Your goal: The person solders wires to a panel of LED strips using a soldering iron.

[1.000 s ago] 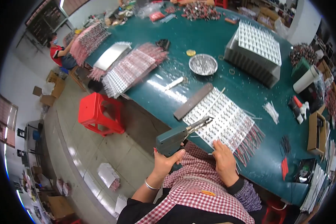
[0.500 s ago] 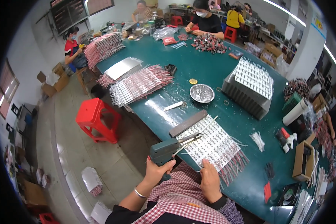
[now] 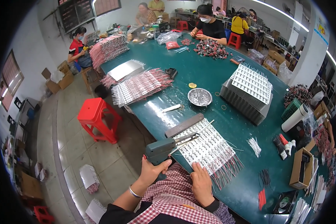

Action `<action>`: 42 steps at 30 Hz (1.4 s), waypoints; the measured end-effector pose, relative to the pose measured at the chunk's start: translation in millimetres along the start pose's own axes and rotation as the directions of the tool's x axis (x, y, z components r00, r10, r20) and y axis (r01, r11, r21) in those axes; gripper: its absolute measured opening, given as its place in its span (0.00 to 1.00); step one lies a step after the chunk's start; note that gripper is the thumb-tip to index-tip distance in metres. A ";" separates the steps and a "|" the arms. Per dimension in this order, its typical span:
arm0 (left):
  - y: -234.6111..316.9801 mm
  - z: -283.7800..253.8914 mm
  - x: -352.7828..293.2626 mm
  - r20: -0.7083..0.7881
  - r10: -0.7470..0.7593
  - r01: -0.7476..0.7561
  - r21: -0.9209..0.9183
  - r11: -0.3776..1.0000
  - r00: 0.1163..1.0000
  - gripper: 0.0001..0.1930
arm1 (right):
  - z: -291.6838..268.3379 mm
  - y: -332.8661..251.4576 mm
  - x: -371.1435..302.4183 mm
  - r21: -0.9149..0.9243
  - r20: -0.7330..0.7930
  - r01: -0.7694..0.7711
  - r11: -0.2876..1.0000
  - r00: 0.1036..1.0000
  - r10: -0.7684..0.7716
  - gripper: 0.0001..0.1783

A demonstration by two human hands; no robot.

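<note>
My left hand (image 3: 154, 172) is wrapped round the grip of a dark green pistol-shaped tool (image 3: 159, 150) with a long metal nose. That nose reaches over a white panel (image 3: 203, 143) covered in rows of small dark parts, with red and white wires fringing its near right edge. A thin whitish rod (image 3: 206, 126) slants across the panel beside the nose. My right hand (image 3: 201, 183) lies with fingers stretched out on the panel's near edge. Along the panel's far left edge rests a dark bar (image 3: 183, 125).
A metal bowl (image 3: 200, 97) and a white-handled tool (image 3: 171, 108) lie beyond the panel. Tall panel stacks (image 3: 246, 91) stand right, more wired panels (image 3: 140, 87) left. White strips (image 3: 254, 146) lie to the right. A red stool (image 3: 97, 115) stands left; several people work behind.
The view has shifted slightly. The tool's nose still lies over the panel, my right hand still on its near edge; no clear change in either grip.
</note>
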State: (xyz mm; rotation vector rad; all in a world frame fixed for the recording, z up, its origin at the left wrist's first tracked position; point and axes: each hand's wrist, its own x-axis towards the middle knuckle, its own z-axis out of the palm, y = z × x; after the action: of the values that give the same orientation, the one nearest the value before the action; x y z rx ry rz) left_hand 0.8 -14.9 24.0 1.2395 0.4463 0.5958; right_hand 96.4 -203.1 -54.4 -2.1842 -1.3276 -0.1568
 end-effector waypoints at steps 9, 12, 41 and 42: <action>-4.5 5.0 5.0 0.031 -0.043 0.043 0.014 0.999 0.999 0.11 | -1.4 -2.6 -2.3 -0.013 0.022 -0.018 1.000 1.000 0.018 0.05; -6.8 5.2 4.9 0.025 -0.049 0.048 0.009 0.999 0.998 0.11 | -3.3 -3.8 -5.3 0.006 0.001 -0.038 0.999 0.999 0.038 0.06; -25.0 -40.2 -9.7 -0.045 -0.281 0.284 0.151 0.947 0.959 0.19 | -25.8 30.4 48.1 0.098 -0.130 -0.253 0.962 0.956 0.265 0.10; -30.4 -45.5 -13.5 -0.031 -0.262 0.261 0.242 0.934 0.965 0.21 | -23.8 31.9 47.3 0.082 -0.136 -0.241 0.967 0.958 0.251 0.11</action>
State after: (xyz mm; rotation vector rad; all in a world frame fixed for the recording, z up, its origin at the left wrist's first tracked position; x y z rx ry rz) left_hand -32.2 3.8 -17.7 1.3854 0.6878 0.3179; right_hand 151.5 -189.7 -29.7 -2.2148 -0.9585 -0.1707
